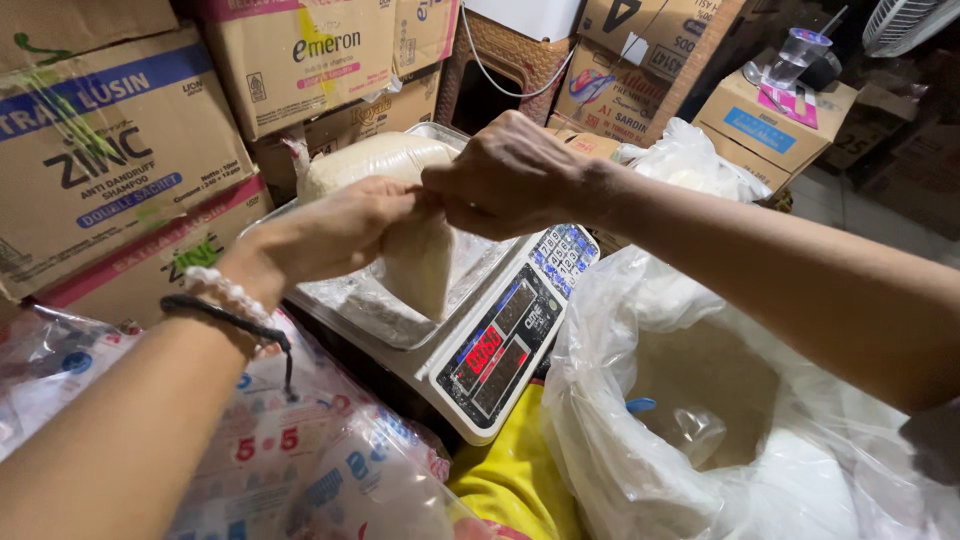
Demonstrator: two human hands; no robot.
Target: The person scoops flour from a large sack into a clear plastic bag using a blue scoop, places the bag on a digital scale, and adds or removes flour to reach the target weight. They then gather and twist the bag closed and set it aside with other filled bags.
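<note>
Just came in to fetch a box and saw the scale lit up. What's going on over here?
A person has both hands on a small clear bag of white grains, the left hand and right hand pinching its top together above the tray of a digital scale. A second filled bag lies at the tray's far end. A big open sack of the same grains sits to the right.

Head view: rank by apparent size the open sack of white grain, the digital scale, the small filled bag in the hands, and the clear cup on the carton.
1. open sack, though nearest the camera
2. digital scale
3. small filled bag, partly hidden by the left hand and right hand
4. clear cup, farthest away
</note>
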